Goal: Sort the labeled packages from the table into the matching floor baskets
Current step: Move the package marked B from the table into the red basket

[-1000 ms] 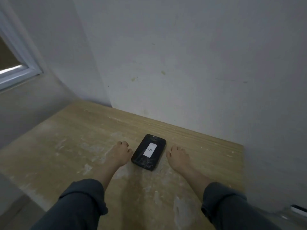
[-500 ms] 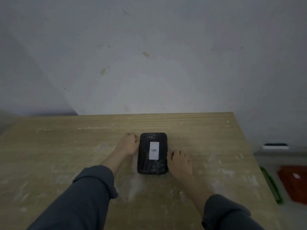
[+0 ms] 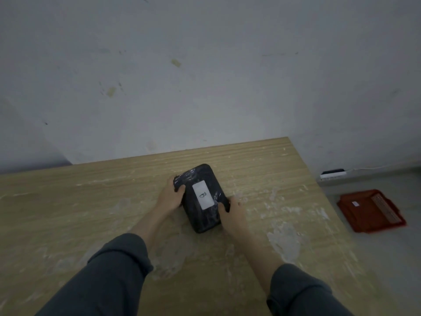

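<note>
A black plastic-wrapped package [image 3: 200, 215] with a white label marked "B" is held between both hands over the wooden table [image 3: 91, 213]. My left hand [image 3: 168, 197] grips its left side, thumb on the top face. On the right side my right hand [image 3: 232, 215] clamps it, fingers curled over the edge. The package looks tilted up off the table. A red basket [image 3: 371, 210] stands on the floor to the right of the table.
A grey wall rises right behind the table. A white power strip [image 3: 332, 175] with a cable lies on the floor by the wall, beyond the red basket. The table's right edge runs diagonally down toward the lower right.
Both hands went from resting beside the package to gripping its sides and tilting it up. The view swung right, bringing the red basket into sight.
</note>
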